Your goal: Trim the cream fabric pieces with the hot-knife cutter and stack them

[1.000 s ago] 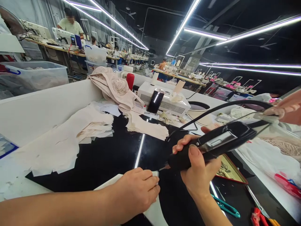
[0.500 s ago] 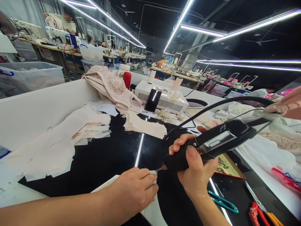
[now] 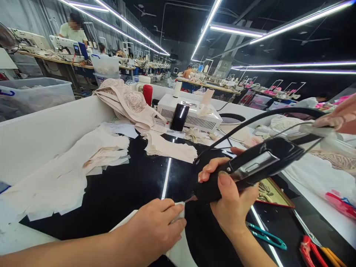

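Black tool: Where the right hand (image 3: 232, 205) wraps round its barrel, the black tool (image 3: 254, 166) slants over the bench (image 3: 144, 178), narrow end down and to the left, with the thumb on top.
Tool handling: Probably stiff and somewhat heavy, its smooth casing perhaps slippery; the thick barrel behind the blade looks the best place to hold, well away from the metal.
Blade: The small blade (image 3: 191, 199) points at the cloth edge beside the left fingers; whether it touches cannot be told.
Pale cloth: The left hand (image 3: 158, 226) has its fingers closed on the pale cloth (image 3: 183, 250), a corner showing past the fingertips and the rest hanging below and behind the hand.
Cloth handling: Likely light, soft and limp, so a pinch near the edge should suit it best.
Black cord: The black cord (image 3: 278, 111) arcs above the tool and could tug at it.
Other hand: At far right another person's hand (image 3: 340, 116) pinches something translucent near the tool's rear.
Right side: A tray (image 3: 283, 201), teal snips (image 3: 267, 237) and red-handled scissors (image 3: 307, 246) lie beyond the right forearm.
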`<action>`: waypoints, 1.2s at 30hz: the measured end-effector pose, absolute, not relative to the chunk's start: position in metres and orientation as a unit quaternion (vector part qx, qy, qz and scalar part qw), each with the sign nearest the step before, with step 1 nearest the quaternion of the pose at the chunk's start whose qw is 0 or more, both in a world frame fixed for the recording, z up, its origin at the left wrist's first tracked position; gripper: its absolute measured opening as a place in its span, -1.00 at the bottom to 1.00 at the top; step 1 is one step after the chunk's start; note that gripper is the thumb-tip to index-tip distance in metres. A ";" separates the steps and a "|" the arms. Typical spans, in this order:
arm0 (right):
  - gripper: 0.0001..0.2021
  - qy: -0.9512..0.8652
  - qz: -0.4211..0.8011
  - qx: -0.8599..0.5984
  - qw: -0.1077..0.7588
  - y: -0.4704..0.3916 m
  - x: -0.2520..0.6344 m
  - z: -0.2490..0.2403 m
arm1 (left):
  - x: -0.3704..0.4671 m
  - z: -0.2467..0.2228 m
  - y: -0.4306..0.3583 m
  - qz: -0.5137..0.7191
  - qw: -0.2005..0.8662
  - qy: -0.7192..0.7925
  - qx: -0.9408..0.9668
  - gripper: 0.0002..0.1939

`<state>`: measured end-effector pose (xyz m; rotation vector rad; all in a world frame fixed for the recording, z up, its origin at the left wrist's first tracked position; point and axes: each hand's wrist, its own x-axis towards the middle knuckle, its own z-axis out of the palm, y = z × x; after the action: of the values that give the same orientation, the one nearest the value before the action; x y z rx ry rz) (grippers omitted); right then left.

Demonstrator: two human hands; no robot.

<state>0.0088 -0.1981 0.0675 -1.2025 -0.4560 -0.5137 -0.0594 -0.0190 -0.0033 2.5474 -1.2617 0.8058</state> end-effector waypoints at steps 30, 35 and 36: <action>-0.56 -0.203 -0.245 -0.546 0.775 -0.193 0.005 0.069 | -0.062 -0.005 -0.021 0.287 0.056 -0.430 0.854 -0.90; -0.57 -0.189 -0.244 -0.558 0.771 -0.190 0.005 0.069 | -0.064 -0.003 -0.023 0.285 0.059 -0.422 0.859 -0.90; -0.56 -0.192 -0.245 -0.553 0.772 -0.190 0.005 0.070 | -0.064 -0.003 -0.023 0.284 0.062 -0.421 0.859 -0.90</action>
<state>0.0049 -0.1896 0.0700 -1.1992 -0.4166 -0.5317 -0.0641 -0.0228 -0.0030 2.5975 -1.2737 0.8580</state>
